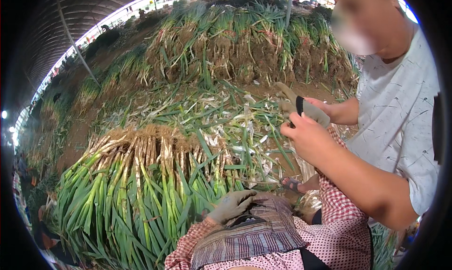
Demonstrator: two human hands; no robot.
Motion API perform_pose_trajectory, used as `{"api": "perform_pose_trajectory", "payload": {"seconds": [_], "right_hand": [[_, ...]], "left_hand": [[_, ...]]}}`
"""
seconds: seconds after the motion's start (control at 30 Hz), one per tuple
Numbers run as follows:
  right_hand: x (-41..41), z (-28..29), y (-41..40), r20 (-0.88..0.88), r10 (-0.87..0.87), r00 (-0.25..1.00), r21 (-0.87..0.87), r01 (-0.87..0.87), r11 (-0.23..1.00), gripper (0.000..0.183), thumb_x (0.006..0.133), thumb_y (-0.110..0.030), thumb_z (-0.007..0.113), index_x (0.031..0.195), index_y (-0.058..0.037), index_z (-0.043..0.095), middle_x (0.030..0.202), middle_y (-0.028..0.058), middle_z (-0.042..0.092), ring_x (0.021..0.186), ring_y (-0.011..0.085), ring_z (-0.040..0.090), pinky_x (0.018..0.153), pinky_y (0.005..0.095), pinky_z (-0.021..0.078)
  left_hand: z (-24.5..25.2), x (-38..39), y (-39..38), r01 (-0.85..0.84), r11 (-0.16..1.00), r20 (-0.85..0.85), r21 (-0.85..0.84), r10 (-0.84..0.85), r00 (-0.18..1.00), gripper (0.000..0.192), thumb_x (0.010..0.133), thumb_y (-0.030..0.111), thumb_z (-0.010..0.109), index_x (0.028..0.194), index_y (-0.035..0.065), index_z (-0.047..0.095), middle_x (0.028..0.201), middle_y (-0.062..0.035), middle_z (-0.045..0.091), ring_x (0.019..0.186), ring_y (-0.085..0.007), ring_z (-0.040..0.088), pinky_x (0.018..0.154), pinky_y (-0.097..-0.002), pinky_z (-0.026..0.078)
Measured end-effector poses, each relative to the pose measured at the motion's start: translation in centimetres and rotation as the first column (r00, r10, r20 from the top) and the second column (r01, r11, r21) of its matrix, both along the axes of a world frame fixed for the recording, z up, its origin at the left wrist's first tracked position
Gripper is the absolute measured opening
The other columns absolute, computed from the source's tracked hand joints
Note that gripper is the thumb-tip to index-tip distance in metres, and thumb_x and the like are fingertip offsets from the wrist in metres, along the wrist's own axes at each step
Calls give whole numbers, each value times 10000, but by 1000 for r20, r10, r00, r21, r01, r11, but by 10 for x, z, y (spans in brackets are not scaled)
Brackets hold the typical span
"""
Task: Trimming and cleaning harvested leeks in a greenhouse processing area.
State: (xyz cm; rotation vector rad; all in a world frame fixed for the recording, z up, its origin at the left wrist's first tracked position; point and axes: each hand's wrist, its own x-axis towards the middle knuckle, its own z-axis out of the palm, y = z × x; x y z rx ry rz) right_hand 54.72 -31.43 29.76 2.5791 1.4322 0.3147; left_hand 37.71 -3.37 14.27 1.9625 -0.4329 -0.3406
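Observation:
My left hand [233,204], in a grey-beige work glove, rests on the striped cloth [247,240] over my lap, its fingers loosely extended. At the right, my right hand [289,95] is raised in a similar glove, fingers pointing away to the upper left. A black band [299,105] lies across this glove, with a co-worker's bare hands [310,132] at the glove and band, partly hiding them. No object shows in either of my hands. To the left of my lap lies a large heap of green onions or leeks [137,185], roots pointing away from me.
A co-worker in a pale patterned shirt [395,104] leans in at the right. Loose leaves and peelings [212,107] litter the soil ahead. Beyond stand tied, rooty onion bundles [240,40]. Metal poles [289,7] rise under an arched roof; distant people are at the back.

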Motion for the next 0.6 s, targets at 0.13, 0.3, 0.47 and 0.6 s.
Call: {"api": "perform_pose_trajectory", "payload": {"seconds": [0.13,0.3,0.47,0.6], "right_hand": [[-38,-6,-20,678,34,735,-300,234,925,124,796,-150,606,898,-80,588,1029,27,529,989,224,512,868,327,448],[-33,-19,-33,456,771,-445,-274,754,597,91,876,-174,552,902,-87,552,994,77,531,903,254,540,814,363,462],[-30,-30,-40,177,740,-649,-262,694,671,81,882,-176,546,893,-96,554,983,84,533,877,261,545,804,375,462],[-26,-53,-18,159,546,-822,-277,494,824,76,886,-178,542,885,-104,554,975,90,534,855,267,550,797,385,462]], "left_hand": [[-4,-1,-4,33,999,38,21,-34,999,331,984,231,571,1236,30,644,1097,-178,708,980,-307,693,847,-371,530],[-12,-6,-1,-34,999,52,4,34,998,319,981,217,576,1234,36,648,1033,-162,718,903,-264,702,808,-349,532],[-9,-7,5,-67,998,18,-2,67,998,322,984,223,568,1229,30,645,1052,-171,711,929,-291,689,827,-368,525],[-5,-6,6,-98,994,-68,44,101,993,330,991,235,553,1230,26,640,1141,-185,697,1034,-351,670,900,-401,513]]}}
